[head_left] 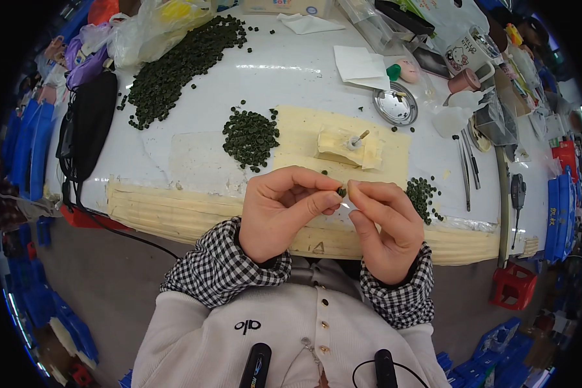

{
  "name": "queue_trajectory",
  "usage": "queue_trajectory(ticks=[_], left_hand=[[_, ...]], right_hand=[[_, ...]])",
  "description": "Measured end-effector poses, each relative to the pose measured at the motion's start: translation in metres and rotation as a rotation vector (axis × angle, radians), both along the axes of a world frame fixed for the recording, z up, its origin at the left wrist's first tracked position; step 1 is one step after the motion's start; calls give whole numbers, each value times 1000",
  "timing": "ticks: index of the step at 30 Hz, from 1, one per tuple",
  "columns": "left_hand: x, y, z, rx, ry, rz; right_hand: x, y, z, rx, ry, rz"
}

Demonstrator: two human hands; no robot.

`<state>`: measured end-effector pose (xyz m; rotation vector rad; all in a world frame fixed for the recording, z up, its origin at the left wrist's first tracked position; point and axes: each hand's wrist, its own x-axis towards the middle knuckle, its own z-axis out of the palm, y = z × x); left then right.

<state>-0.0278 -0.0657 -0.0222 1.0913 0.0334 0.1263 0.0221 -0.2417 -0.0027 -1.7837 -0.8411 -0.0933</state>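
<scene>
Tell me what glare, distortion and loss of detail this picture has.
Head view: bright glare streaks the far part of the white tabletop; head view: the fisheye lens bows the padded front edge and leaves the corners black; head view: the small dark piece at the fingertips is too small to make out finely.

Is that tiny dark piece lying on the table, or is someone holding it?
Held: the tiny dark piece shows at the pinched fingertips of the left hand, with the right hand's fingertips beside it.

Tiny dark piece (342,192), partly hidden, between left hand (283,210) and right hand (389,223)
</scene>
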Motion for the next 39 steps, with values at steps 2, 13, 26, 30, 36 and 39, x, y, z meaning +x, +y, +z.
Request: queue_trajectory(ticks=[2, 13, 26, 30, 36, 39], left_hand=[[-1, 1, 0, 6, 13, 8], [-2, 2, 1, 54, 13, 70], [-2, 1, 1, 104, -15, 93], [-2, 1, 1, 126, -16, 102], [-2, 1, 1, 134, -25, 88], [-2, 1, 0, 130, -31, 94]], right_hand=[[2, -1, 7, -15, 10, -64], [65, 12, 23, -291, -197, -186], [43, 12, 52, 6, -279, -63], [38, 18, 38, 92, 80, 139], [38, 18, 40, 10, 173, 208], [38, 18, 39, -6, 166, 213]])
